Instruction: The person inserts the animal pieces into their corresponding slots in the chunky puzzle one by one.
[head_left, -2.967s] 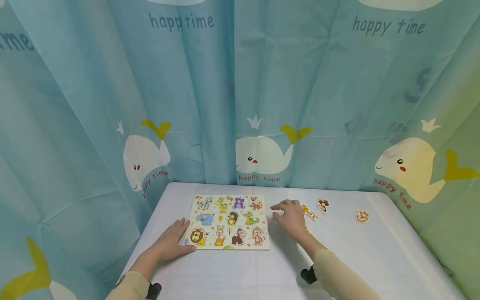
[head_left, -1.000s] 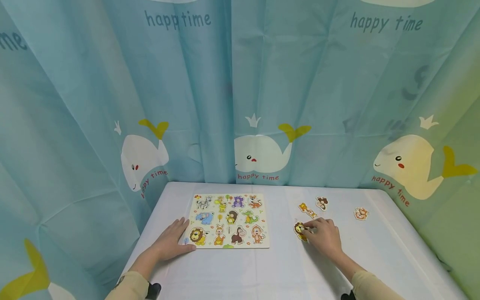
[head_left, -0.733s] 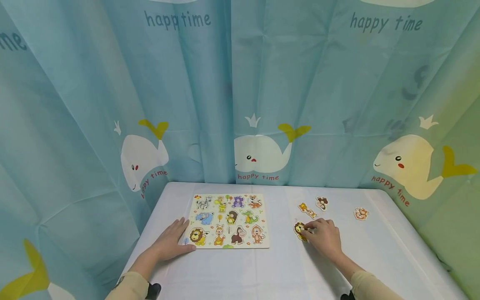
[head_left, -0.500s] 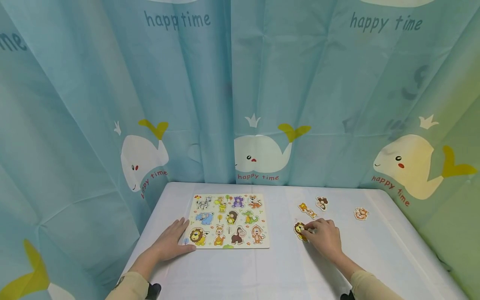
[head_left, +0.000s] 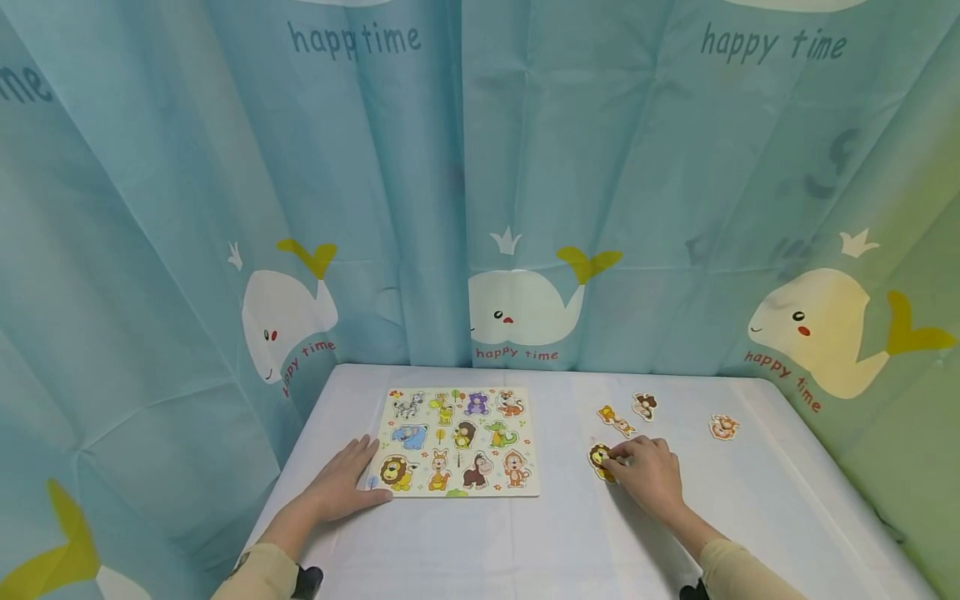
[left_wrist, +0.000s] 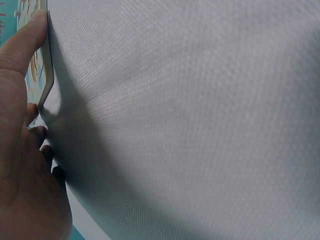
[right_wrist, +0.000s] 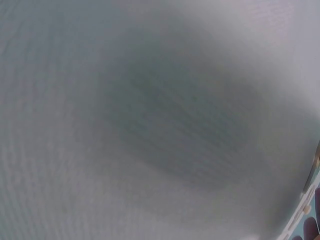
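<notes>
Fingers of the right hand [head_left: 647,476] pinch a lion piece [head_left: 599,461] on the table [head_left: 570,542]; the left hand [head_left: 341,485] lies flat, fingers spread, against the puzzle board [head_left: 456,441].

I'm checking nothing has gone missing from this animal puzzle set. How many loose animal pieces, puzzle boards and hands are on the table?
Loose animal pieces: 4 (lion piece, orange piece, brown piece, monkey piece)
Puzzle board: 1
Hands: 2 (left hand, right hand)
Total: 7

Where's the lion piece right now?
In the head view, the lion piece lies on the table right of the puzzle board, under the right hand fingers.
</notes>
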